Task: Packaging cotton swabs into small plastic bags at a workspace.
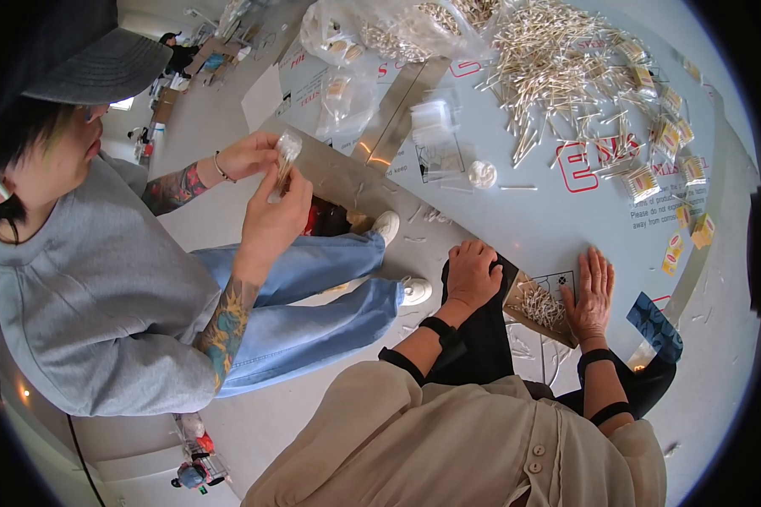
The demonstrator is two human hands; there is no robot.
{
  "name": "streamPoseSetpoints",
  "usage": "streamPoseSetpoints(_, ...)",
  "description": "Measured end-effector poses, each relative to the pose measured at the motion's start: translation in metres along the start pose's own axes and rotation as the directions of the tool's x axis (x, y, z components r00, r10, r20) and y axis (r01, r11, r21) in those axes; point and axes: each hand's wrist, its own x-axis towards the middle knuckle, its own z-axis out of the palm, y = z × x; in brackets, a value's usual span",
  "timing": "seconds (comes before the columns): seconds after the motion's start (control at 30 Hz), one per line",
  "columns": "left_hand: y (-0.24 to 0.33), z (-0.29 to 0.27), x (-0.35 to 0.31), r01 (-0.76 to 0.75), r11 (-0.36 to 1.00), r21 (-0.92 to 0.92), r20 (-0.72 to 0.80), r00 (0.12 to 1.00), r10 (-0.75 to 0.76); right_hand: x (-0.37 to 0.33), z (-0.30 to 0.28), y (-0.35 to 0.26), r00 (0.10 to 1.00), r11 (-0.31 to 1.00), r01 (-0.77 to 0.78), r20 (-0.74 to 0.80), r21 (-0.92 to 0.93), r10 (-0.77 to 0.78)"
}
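My left hand rests at the table's near edge, its fingers loosely bent and nothing visible in them. Lying flat on the table edge, my right hand has its fingers stretched out and holds nothing. Between my hands, just below the edge, is a brown cardboard box containing short loose cotton swabs. Farther up the table stand a small round tub of cotton swabs and a stack of clear plastic bags. One loose swab lies beside the tub.
A large pile of cotton swabs covers the far table, with several filled packs along its right. Clear bags lie at the far left. On my left a seated co-worker's hands hold a small clear pack of swabs. Scraps litter the floor.
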Motion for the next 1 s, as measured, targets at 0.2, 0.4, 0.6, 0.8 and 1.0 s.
streamPoseSetpoints(0.2,-0.0006,0.0007,-0.0005,-0.006,1.0,0.007,-0.006,1.0,0.006,-0.0005,0.001,0.0009,1.0,1.0,-0.001,0.001,-0.001,0.001)
streamPoseSetpoints(0.4,-0.0001,0.0003,-0.001,-0.004,1.0,0.009,-0.004,1.0,0.004,-0.0004,0.0007,0.0005,1.0,1.0,-0.001,-0.003,0.004,0.001)
streamPoseSetpoints(0.6,-0.0008,0.0022,-0.0011,-0.002,1.0,0.006,-0.011,1.0,0.002,-0.0004,0.0001,0.0001,1.0,1.0,0.003,-0.01,0.009,-0.003)
streamPoseSetpoints(0.8,-0.001,0.002,-0.0015,0.006,1.0,0.002,-0.009,1.0,-0.006,-0.0002,-0.0004,-0.0007,1.0,1.0,0.002,-0.008,0.01,-0.002)
streamPoseSetpoints(1.0,-0.0004,0.0009,-0.0013,-0.003,1.0,-0.006,-0.009,1.0,0.003,-0.0005,-0.0001,-0.0001,1.0,1.0,-0.002,-0.005,0.006,0.002)
